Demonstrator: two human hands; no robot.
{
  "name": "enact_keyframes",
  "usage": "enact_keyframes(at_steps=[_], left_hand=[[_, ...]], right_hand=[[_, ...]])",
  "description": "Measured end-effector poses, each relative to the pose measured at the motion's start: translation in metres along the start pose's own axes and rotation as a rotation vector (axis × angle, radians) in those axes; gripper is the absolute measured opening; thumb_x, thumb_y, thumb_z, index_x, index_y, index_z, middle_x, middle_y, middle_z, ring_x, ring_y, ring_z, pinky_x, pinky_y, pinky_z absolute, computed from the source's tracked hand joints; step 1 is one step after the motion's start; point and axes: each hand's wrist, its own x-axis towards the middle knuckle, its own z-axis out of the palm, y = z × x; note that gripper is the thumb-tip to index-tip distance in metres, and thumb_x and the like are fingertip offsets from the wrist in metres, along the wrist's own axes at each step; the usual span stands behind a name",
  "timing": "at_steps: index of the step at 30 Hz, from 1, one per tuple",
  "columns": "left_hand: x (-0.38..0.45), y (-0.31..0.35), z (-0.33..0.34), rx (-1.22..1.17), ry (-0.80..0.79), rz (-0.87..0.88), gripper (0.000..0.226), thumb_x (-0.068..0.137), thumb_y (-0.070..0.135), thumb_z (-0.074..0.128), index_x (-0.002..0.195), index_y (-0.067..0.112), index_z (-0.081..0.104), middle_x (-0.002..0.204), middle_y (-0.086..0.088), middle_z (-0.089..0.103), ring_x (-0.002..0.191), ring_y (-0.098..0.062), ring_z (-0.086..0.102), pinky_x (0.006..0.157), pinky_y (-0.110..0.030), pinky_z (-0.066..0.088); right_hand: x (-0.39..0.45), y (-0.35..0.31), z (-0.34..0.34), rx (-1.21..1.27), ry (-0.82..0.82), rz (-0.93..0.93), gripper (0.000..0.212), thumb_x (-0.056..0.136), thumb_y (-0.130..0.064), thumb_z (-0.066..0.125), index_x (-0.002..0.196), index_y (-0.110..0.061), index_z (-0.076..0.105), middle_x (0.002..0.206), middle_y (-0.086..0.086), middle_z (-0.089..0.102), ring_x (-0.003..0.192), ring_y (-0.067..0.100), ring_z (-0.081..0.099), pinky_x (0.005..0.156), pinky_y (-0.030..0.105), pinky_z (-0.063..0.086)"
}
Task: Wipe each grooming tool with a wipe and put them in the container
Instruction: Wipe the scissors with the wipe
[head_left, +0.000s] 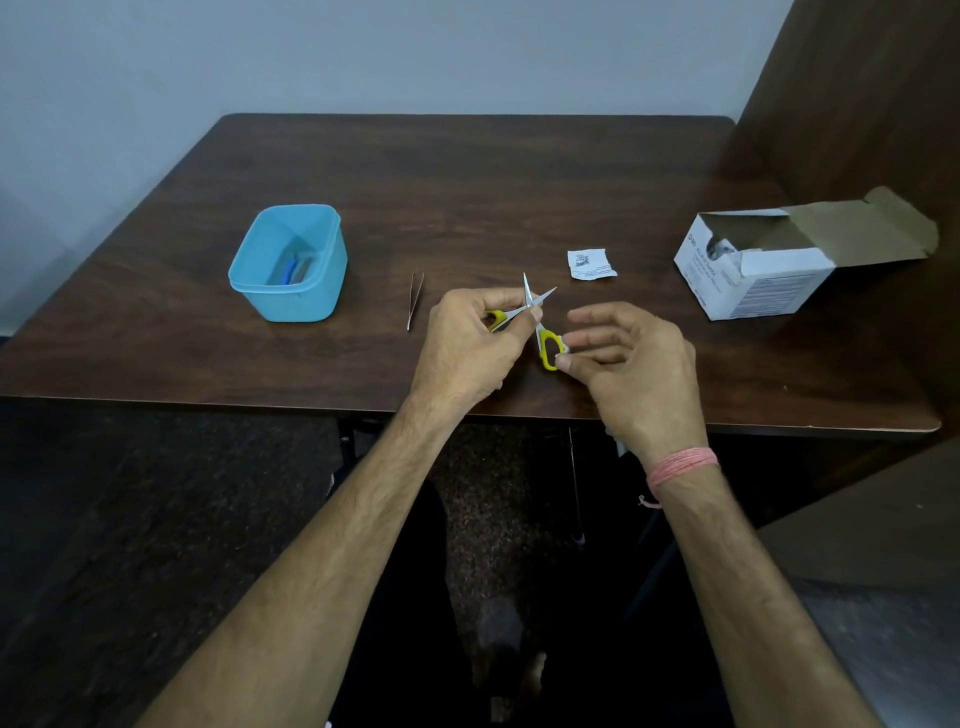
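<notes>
Left hand: the left hand (470, 340) is raised just above the desk (363, 171), knuckles up, fingers curled round one yellow handle of the scissors (537, 322); forearm reaches in from the lower left.
Right hand: the right hand (631, 364) is palm-left, thumb and fingertip pinching a small pale wipe (563, 354) against the other yellow handle loop; remaining fingers extended and loosely spread; pink thread band (680, 465) on the wrist.
Scissors: blades splayed open, tips pointing away from the person, held between both hands near the front edge of the desk.
Tweezers: tweezers (414, 301) lie flat on the desk, between the container and the left hand, untouched.
Container: blue container (291, 262) stands left of centre, open, with a blue-handled item inside; its kind cannot be told.
Other: torn wipe wrapper (589, 264) lies beyond the hands; an open white box (763, 265) stands at the right.
</notes>
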Motion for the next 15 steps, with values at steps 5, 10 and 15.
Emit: enact_keyframes(at_steps=[5,10,15], left_hand=[[-0.001,0.001,0.0,-0.001,-0.004,-0.002,0.018,0.105,0.026,0.079,0.12,0.023,0.088,0.05,0.017,0.061,0.034,-0.003,0.045,0.037,-0.02,0.038],[0.0,0.0,0.0,-0.028,0.005,-0.005,0.017,0.106,0.024,0.079,0.12,0.02,0.088,0.049,0.018,0.06,0.034,-0.003,0.044,0.036,-0.019,0.037],[0.001,0.0,0.0,-0.021,0.001,-0.007,0.016,0.106,0.023,0.079,0.118,0.02,0.088,0.047,0.017,0.057,0.033,-0.004,0.043,0.037,-0.019,0.036]], right_hand=[[0.0,-0.003,0.007,-0.042,0.056,0.018,0.03,0.083,-0.021,0.097,0.108,-0.03,0.082,0.084,-0.017,0.081,0.081,0.0,0.077,0.092,0.035,0.064],[-0.004,-0.007,0.016,-0.062,0.138,0.016,0.027,0.085,-0.02,0.095,0.107,-0.031,0.082,0.084,-0.019,0.08,0.08,-0.005,0.075,0.093,0.034,0.063],[-0.012,0.001,0.012,-0.016,0.171,-0.014,0.029,0.085,-0.009,0.093,0.105,-0.028,0.083,0.086,-0.019,0.08,0.084,-0.006,0.077,0.09,0.034,0.066]])
